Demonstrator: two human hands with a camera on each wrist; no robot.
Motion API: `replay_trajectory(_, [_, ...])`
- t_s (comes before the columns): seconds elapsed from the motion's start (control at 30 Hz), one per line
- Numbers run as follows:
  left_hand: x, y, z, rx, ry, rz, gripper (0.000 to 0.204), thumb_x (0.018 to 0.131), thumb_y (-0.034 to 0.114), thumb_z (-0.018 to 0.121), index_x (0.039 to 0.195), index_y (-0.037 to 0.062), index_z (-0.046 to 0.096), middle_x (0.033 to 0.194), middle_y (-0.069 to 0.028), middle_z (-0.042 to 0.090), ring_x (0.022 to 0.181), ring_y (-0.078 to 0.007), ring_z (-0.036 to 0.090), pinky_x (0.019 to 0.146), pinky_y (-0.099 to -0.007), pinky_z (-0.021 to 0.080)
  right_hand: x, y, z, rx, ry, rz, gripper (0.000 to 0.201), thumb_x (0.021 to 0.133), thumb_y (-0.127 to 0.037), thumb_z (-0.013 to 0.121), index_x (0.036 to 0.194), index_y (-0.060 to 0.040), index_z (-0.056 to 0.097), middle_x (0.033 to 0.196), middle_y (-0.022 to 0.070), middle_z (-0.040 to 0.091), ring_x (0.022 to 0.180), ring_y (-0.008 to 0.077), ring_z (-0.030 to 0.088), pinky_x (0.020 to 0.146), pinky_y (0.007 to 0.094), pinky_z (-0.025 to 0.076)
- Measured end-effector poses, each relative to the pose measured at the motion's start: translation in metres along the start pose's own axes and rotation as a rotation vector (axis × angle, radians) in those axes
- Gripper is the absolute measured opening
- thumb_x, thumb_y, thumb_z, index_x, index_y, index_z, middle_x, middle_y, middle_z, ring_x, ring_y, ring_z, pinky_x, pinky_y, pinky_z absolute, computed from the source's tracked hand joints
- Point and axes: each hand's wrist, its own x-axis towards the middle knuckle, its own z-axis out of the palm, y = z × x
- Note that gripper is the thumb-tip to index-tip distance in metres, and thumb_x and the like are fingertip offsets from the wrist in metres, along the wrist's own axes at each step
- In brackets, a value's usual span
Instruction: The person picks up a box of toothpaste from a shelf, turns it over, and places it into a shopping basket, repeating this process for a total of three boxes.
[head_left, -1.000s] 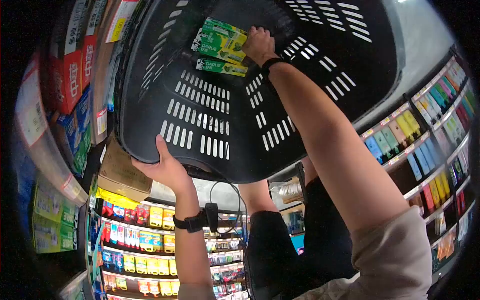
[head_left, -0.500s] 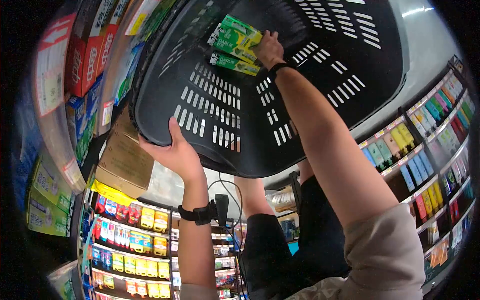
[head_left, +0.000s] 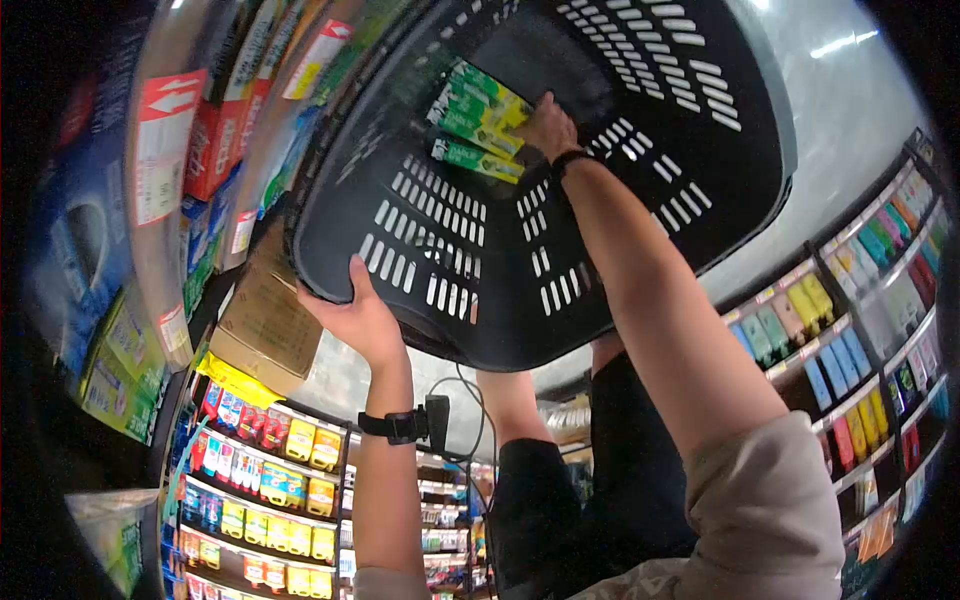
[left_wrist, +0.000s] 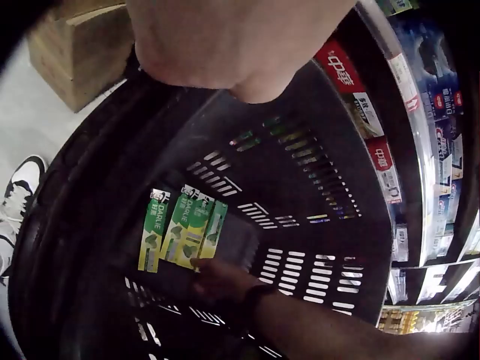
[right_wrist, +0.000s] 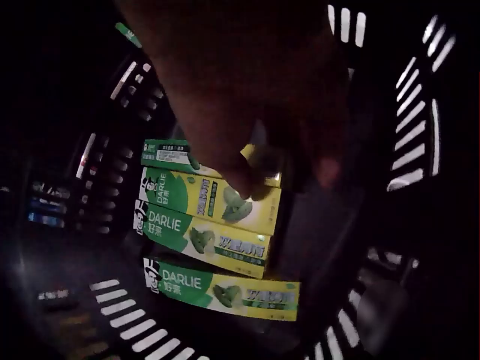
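A black slotted shopping basket (head_left: 450,240) is tipped toward me. My left hand (head_left: 365,320) grips its near rim from below, thumb over the edge, and fills the top of the left wrist view (left_wrist: 232,45). My right hand (head_left: 548,122) reaches deep inside to several green and yellow Darlie toothpaste boxes (head_left: 475,110) lying on the basket floor. In the right wrist view its fingers (right_wrist: 240,176) and thumb pinch the end of the uppermost box (right_wrist: 172,154), which lies on a stack (right_wrist: 206,217). One more box (right_wrist: 225,292) lies apart below. The left wrist view shows the boxes (left_wrist: 184,229) and the right hand (left_wrist: 217,277).
Store shelves of boxed goods (head_left: 210,150) stand close on the left, with a cardboard carton (head_left: 260,330) under the basket. More stocked shelves (head_left: 860,290) line the right. Lower shelves with small packets (head_left: 270,490) sit beyond my left forearm.
The basket has swung up and to the right with both hands. The right hand stays at the toothpaste boxes inside. The left hand keeps its grip on the rim.
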Motion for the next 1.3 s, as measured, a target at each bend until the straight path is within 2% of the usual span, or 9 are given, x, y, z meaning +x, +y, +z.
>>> replay_trajectory(0.27, [-0.003,0.018,0.002,0.024,0.013,-0.019,0.07,0.09,0.021,0.079,0.142,-0.0086,0.042,0.14,-0.0322,0.051,0.124,-0.039,0.056,0.108,-0.0433,0.043,-0.112,-0.013,-0.078,0.314,-0.285,0.04,0.059,0.077,-0.052,0.08,0.101,0.0016,0.074,0.096,0.0224,0.074,0.092,0.0305,0.074,0.083,0.0423,0.057])
replay_trajectory(0.37, [0.011,-0.016,-0.02,0.147,-0.287,-0.129,0.076,0.092,0.029,0.075,0.145,-0.0098,0.037,0.142,-0.0318,0.051,0.127,-0.0419,0.056,0.109,-0.0445,0.043,-0.221,-0.023,-0.166,0.2,-0.337,0.018,0.059,0.076,-0.051,0.08,0.096,0.004,0.072,0.091,0.0219,0.074,0.083,0.0354,0.074,0.076,0.0439,0.057])
replay_trajectory(0.5, [0.023,0.019,-0.067,0.398,-0.652,0.063,0.074,0.095,0.047,0.069,0.143,-0.0054,0.049,0.142,-0.0272,0.055,0.124,-0.0384,0.06,0.104,-0.0432,0.046,-0.375,-0.012,-0.26,0.035,-0.064,-0.485,0.058,0.071,-0.045,0.083,0.109,-0.0035,0.069,0.097,0.0205,0.074,0.092,0.0392,0.071,0.081,0.0445,0.056])
replay_trajectory(0.63, [-0.004,0.244,-0.193,-0.462,-1.225,-0.504,0.065,0.105,0.047,0.053,0.154,0.0057,0.041,0.13,-0.0134,0.065,0.115,-0.0232,0.065,0.098,-0.0398,0.05,-0.526,-0.044,-0.337,0.152,-0.012,-0.608,0.046,0.074,-0.025,0.083,0.113,-0.0062,0.068,0.102,0.0179,0.072,0.099,0.0381,0.069,0.084,0.0433,0.055])
replay_trajectory(0.7, [-0.022,0.288,-0.235,-0.667,-1.389,-0.47,0.061,0.105,0.045,0.053,0.153,0.0088,0.042,0.126,-0.0101,0.066,0.109,-0.0219,0.067,0.09,-0.0363,0.054,-0.589,-0.072,-0.354,0.108,0.135,-0.718,0.045,0.075,-0.019,0.082,0.115,-0.0069,0.067,0.105,0.0155,0.07,0.101,0.0375,0.068,0.085,0.0429,0.055])
replay_trajectory(0.9, [-0.061,0.365,-0.382,-0.588,-1.135,0.116,0.04,0.099,0.017,0.066,0.136,0.0079,0.053,0.107,-0.0059,0.069,0.087,-0.0161,0.07,0.076,-0.0283,0.054,-0.731,-0.125,-0.357,0.283,0.195,-0.93,0.06,0.077,-0.008,0.082,0.132,-0.0105,0.059,0.11,0.0086,0.065,0.101,0.0273,0.067,0.086,0.0366,0.055])
replay_trajectory(1.0, [-0.074,0.367,-0.45,-0.685,-0.95,0.169,0.043,0.097,0.014,0.07,0.135,0.006,0.054,0.104,-0.0059,0.067,0.081,-0.0159,0.069,0.072,-0.0281,0.055,-0.767,-0.153,-0.349,0.693,-0.067,-0.965,0.073,0.079,0.001,0.082,0.143,-0.0118,0.05,0.122,0.005,0.057,0.105,0.0138,0.06,0.082,0.0284,0.054])
replay_trajectory(1.13, [-0.098,0.348,-0.515,-0.843,-0.755,0.203,0.051,0.093,0.016,0.074,0.138,0.0029,0.052,0.106,-0.0076,0.066,0.081,-0.0176,0.069,0.072,-0.0298,0.057,-0.82,-0.186,-0.352,0.917,-0.387,-0.996,0.069,0.08,0.004,0.079,0.142,-0.0076,0.05,0.132,0.0069,0.056,0.107,0.0149,0.061,0.077,0.028,0.056])
replay_trajectory(1.3, [-0.126,0.34,-0.571,-1.137,-0.643,0.292,0.062,0.089,0.017,0.077,0.143,0.0039,0.049,0.111,-0.0052,0.066,0.096,-0.0169,0.067,0.081,-0.0315,0.055,-0.851,-0.204,-0.342,0.834,-0.371,-1.151,0.052,0.087,-0.001,0.074,0.135,-0.0013,0.055,0.115,0.0072,0.063,0.089,0.0137,0.065,0.068,0.0264,0.054])
